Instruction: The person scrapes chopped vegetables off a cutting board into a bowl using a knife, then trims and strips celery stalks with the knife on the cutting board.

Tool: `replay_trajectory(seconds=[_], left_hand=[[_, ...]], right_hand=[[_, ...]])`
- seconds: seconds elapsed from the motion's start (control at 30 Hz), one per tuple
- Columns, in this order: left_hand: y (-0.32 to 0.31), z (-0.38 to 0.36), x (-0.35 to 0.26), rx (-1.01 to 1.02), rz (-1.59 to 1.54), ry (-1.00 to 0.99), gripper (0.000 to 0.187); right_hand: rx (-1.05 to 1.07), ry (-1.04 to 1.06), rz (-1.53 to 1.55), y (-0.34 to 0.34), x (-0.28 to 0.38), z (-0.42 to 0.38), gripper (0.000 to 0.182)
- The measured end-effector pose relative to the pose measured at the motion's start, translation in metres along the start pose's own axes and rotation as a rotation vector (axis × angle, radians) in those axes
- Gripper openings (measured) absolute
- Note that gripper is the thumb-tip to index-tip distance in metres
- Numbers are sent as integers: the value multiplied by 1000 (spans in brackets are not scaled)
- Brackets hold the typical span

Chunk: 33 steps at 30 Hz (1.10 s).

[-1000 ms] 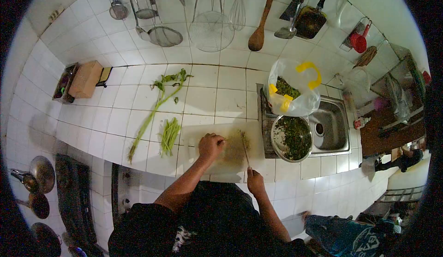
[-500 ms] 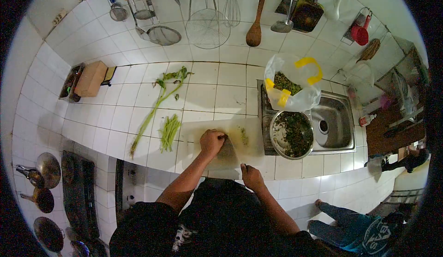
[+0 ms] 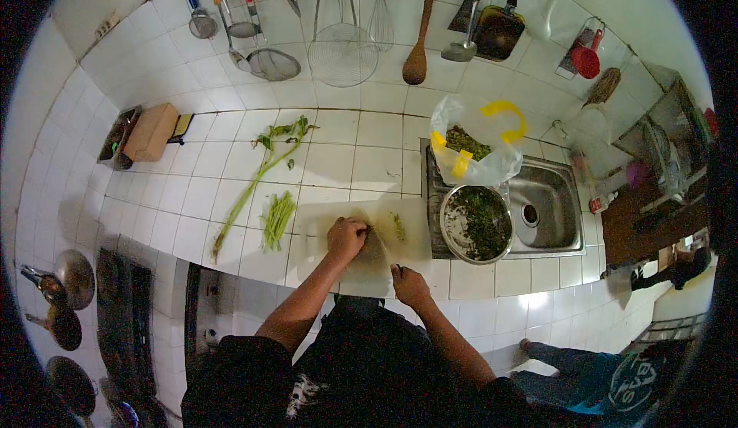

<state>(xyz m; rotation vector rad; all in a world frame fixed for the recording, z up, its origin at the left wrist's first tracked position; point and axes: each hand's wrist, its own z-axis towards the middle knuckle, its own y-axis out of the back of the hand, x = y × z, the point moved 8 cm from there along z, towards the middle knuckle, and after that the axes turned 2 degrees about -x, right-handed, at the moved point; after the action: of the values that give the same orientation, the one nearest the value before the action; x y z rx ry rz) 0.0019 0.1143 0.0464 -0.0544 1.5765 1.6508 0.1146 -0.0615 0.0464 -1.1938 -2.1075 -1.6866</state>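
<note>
On the translucent cutting board [image 3: 311,224], my left hand [image 3: 347,240] is closed, its fingertips by a small dark bit I cannot name. My right hand [image 3: 412,286] grips the dark handle of a knife [image 3: 377,253], at the board's near right side. The blade slants away toward my left fingertips. Small chopped green pieces [image 3: 399,228] lie on the board right of the blade. Left of the board is a bunch of cut green stalks [image 3: 277,220]. Beyond it lies a long leafy stalk [image 3: 257,174] with roots.
A metal bowl of chopped greens [image 3: 441,224] stands beside the sink [image 3: 573,197]. Behind it is a plastic bag [image 3: 503,163] with yellow handles, holding more chopped greens. Utensils such as a wooden spoon [image 3: 415,63] hang on the wall. Another person [image 3: 592,378] is at lower right.
The view has shifted slightly, so the counter items appear a little further left. Both hands keep nearly the same place on the board, with the knife still in my right hand.
</note>
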Motion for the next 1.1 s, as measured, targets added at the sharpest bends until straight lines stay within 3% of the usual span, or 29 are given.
replay_trajectory(seconds=[0.17, 0.27, 0.5, 0.8, 0.87, 1.1], left_hand=[[9, -2, 1, 113, -51, 114, 11], [5, -3, 6, 85, -63, 69, 14], [2, -6, 13, 0, 9, 66, 17], [-4, -5, 19, -31, -21, 69, 18], [-3, -5, 22, 37, 6, 142, 18], [5, -14, 17, 4, -34, 111, 16]], right_hand=[[-88, -73, 25, -6, -27, -18, 55], [-66, -199, 142, -11, -39, -27, 61], [-68, -69, 202, -23, -3, -21, 60], [-68, -71, 81, -43, 0, -1, 58], [-46, -107, 59, -36, 2, -9, 58], [-3, -154, 50, -34, -16, -37, 59]])
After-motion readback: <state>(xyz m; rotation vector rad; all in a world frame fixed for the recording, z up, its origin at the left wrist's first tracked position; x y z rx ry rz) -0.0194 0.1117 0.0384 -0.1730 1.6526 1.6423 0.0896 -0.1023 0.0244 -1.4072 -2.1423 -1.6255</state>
